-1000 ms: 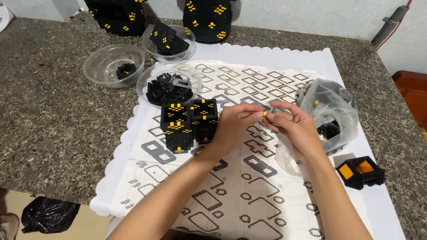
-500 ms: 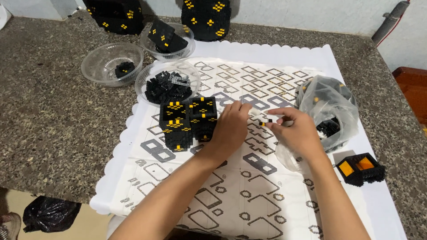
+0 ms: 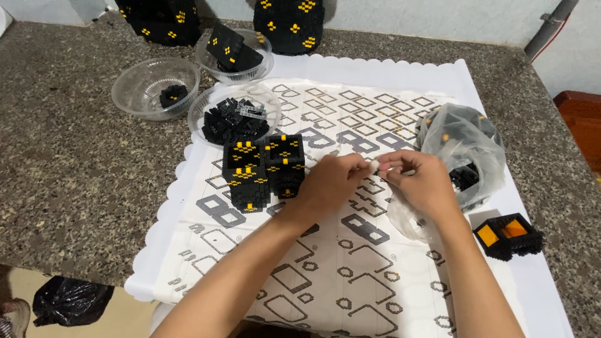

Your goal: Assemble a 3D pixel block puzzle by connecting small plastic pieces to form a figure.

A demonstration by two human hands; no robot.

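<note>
Your left hand (image 3: pixel 332 183) and right hand (image 3: pixel 421 181) meet above the patterned mat (image 3: pixel 350 275), fingers of both pinching one tiny white brick (image 3: pixel 374 165), beside the black-and-yellow block cluster (image 3: pixel 263 169).

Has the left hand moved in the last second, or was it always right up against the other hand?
Yes. The left hand drew back toward the black and yellow block stack, then returned rightward to meet the right hand again.
</note>
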